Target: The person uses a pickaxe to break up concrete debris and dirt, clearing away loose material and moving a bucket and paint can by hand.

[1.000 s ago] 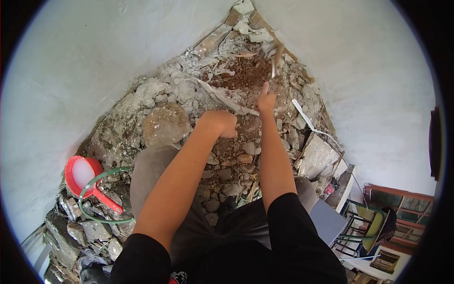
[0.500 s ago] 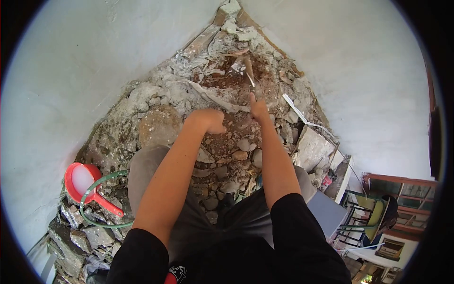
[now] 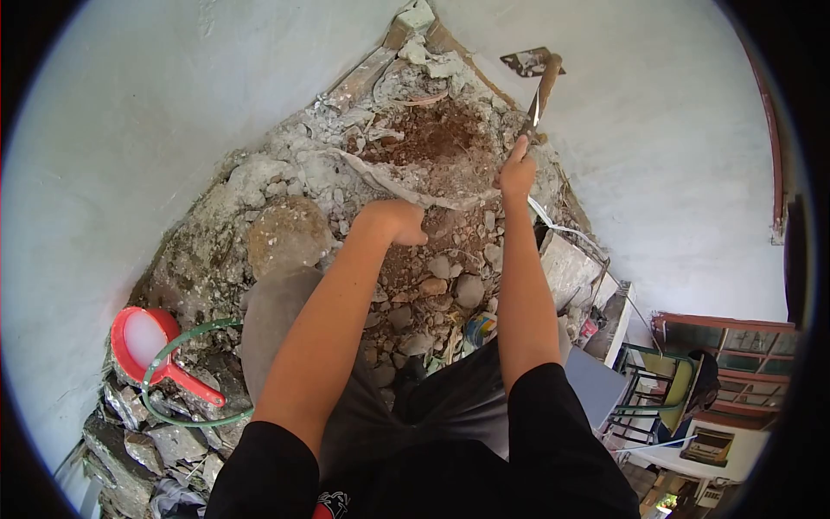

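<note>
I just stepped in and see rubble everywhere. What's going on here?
A person crouches over a rubble heap in the corner between two white walls. The right hand grips a hammer held up above the heap. The left hand is a closed fist just over the stones. A red scoop and a green hose lie to the left.

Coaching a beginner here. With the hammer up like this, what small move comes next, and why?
Probably swing the hammer down into the red soil patch: the right hand holds it high above that patch, and the left hand, a fist, sits clear of it.
</note>
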### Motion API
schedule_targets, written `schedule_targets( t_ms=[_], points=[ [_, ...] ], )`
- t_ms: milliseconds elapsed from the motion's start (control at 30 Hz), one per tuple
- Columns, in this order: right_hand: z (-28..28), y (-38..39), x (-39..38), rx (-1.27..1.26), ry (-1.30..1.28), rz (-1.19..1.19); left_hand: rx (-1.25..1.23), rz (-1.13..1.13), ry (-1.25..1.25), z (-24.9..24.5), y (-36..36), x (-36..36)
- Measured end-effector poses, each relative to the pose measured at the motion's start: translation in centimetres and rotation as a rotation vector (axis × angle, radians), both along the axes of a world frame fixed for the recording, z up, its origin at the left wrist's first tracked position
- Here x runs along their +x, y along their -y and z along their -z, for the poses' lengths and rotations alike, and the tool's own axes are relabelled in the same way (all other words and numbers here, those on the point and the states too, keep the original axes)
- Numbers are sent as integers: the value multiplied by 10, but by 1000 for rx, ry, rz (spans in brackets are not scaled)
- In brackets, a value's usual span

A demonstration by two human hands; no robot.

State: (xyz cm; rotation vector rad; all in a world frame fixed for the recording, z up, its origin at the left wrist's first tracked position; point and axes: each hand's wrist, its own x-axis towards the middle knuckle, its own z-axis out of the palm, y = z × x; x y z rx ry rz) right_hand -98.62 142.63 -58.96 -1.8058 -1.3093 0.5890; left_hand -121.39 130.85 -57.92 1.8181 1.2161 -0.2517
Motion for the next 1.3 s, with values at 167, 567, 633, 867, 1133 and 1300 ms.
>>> schedule_targets(
  t_ms=[167, 567, 633, 867, 1133, 1300],
  points=[
    [104, 1, 33, -226, 184, 94, 86, -16, 25, 0, 9, 0],
    [-69, -9, 48, -282, -394, -139, 85, -44, 60, 11, 5, -12],
    [-72, 0, 29, 29, -411, -130, 56, -39, 26, 6, 5, -12],
    [35, -7, -7, -126, -563, 26, 52, -67, -2, -8, 11, -8],
    [71, 0, -16, -373, -56, -30, 39, -4, -20, -3, 9, 0],
    [51, -1, -2, -416, -234, -50, 71, -24, -4, 3, 7, -3]
  ],
)
